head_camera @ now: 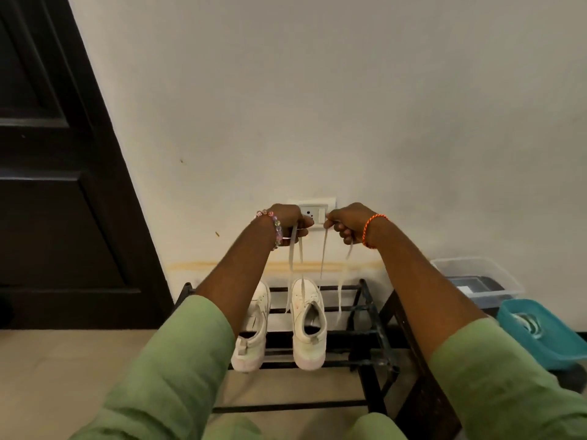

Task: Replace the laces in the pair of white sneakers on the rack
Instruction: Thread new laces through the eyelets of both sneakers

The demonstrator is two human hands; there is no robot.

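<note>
Two white sneakers stand side by side on a black metal rack (370,315), toes toward the wall. The left sneaker (254,328) is partly hidden behind my left forearm. The right sneaker (308,325) shows its open collar. Both my hands are raised high above the rack, in front of a wall socket. My left hand (290,222) grips one part of a white lace (297,258). My right hand (344,222) pinches another part of it. The lace strands hang down to the right sneaker, and loose ends dangle beside it.
A dark door (60,173) stands at the left. A white wall socket (317,211) sits behind my hands. Right of the rack are a clear plastic box (476,281), a teal basket (546,335) and a dark wooden stand (413,360). The floor is pale tile.
</note>
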